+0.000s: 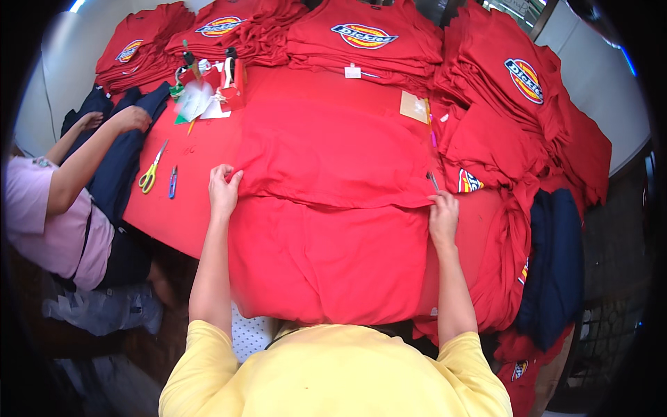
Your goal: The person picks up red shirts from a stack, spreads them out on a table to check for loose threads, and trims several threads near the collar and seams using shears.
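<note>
The middle of the red table is covered by a flat red shirt, low enough for a hand to pass over. To its left, yellow scissors and a small blue cutter lie on a bare strip. A co-worker's arm reaches in beyond them over dark blue cloth. Stacks of folded red shirts wall off the far edge, and a tall heap blocks the right. A clutter of small tools sits at the far left.
</note>
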### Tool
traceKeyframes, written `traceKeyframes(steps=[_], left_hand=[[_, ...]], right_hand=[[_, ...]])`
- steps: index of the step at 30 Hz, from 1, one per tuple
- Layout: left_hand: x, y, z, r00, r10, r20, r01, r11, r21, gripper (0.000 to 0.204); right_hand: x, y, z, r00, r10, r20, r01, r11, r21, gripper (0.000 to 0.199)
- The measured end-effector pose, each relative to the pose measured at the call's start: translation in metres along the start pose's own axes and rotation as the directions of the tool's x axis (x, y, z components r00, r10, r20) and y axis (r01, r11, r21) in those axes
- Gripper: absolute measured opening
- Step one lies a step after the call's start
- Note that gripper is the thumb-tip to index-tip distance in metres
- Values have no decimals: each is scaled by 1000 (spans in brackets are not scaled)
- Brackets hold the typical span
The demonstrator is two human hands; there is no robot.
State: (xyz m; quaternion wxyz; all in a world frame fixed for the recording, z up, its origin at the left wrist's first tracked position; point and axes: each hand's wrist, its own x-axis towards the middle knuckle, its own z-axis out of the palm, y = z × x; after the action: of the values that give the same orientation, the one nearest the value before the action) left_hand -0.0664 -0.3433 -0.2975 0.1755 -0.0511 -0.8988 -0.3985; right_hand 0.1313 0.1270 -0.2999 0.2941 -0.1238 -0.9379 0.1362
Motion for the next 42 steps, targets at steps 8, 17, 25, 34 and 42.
traceKeyframes(steps=[8,17,25,34,42], left_hand=[[-42,36,-134,858,-99,505,493,436,-753,35],[-133,16,-64,813,-475,337,501,276,-820,48],[-178,117,32,850,500,166,-507,862,-1,34],[-178,127,23,774,570,276,-605,794,58,16],[-157,126,58,587,745,318,-677,667,-311,30]], right_hand=[[-34,18,-144,866,124,485,-464,562,685,13],[-47,13,-78,933,143,330,-166,985,42,17],[-38,-122,-6,840,-351,414,93,844,528,16],[-29,-126,2,751,-183,635,-196,856,479,16],[-22,-199,-133,804,-531,268,27,482,876,4]])
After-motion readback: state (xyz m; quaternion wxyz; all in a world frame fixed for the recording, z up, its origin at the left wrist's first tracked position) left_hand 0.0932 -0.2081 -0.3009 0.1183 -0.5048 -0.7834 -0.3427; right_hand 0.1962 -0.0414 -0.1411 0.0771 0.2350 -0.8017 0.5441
